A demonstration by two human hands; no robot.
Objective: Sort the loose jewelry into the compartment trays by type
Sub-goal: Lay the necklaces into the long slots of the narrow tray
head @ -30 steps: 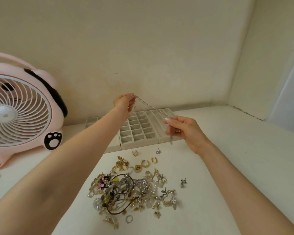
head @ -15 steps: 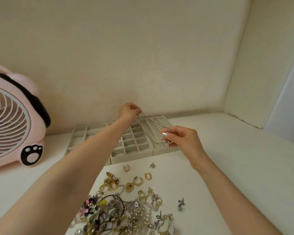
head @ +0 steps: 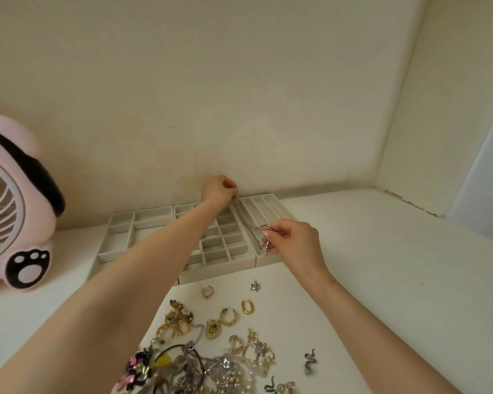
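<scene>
A thin silver chain necklace [head: 244, 220] is stretched between my two hands, low over the long-slot tray [head: 271, 207]. My left hand [head: 218, 189] pinches its far end near the wall. My right hand [head: 292, 240] pinches the near end with its small pendant above the tray's front edge. Left of that tray sit a many-cell tray [head: 225, 251] and a large-cell tray [head: 120, 240], both partly hidden by my left forearm. A pile of loose jewelry [head: 208, 354] lies on the table in front.
A pink fan with a paw print [head: 15, 220] stands at the left. Scattered near the pile are a gold hoop [head: 247, 307], a silver star piece [head: 255, 285] and a dark snake ring [head: 310, 361]. The wall runs just behind the trays.
Both hands have come down and forward with the chain, from above the trays to just over the long-slot tray. The camera has tilted, so the pile sits lower in view.
</scene>
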